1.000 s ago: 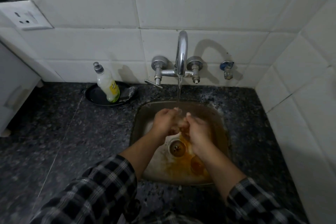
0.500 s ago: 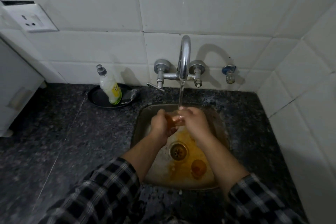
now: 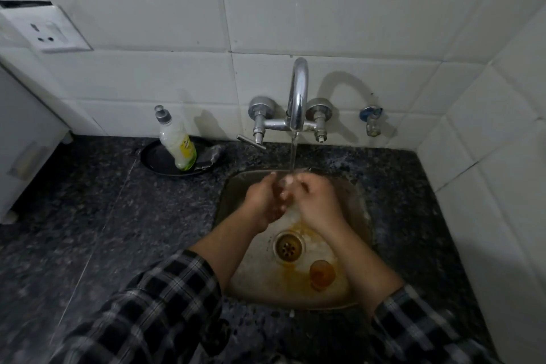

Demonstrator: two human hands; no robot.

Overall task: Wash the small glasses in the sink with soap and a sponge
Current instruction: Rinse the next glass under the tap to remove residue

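Grip: I see left hand (image 3: 263,201), right hand (image 3: 317,204) clasping small clear glass (image 3: 286,185) under chrome tap (image 3: 298,91).
Tap's left: yellow plastic soap bottle (image 3: 178,142).

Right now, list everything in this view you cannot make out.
1. Head view: the glass under the tap, mostly covered by the left hand and right hand.
2. Head view: grey lump on the black dish, beside the soap bottle; too dark to call a sponge.
3. Head view: the bottle's label, too small to read.
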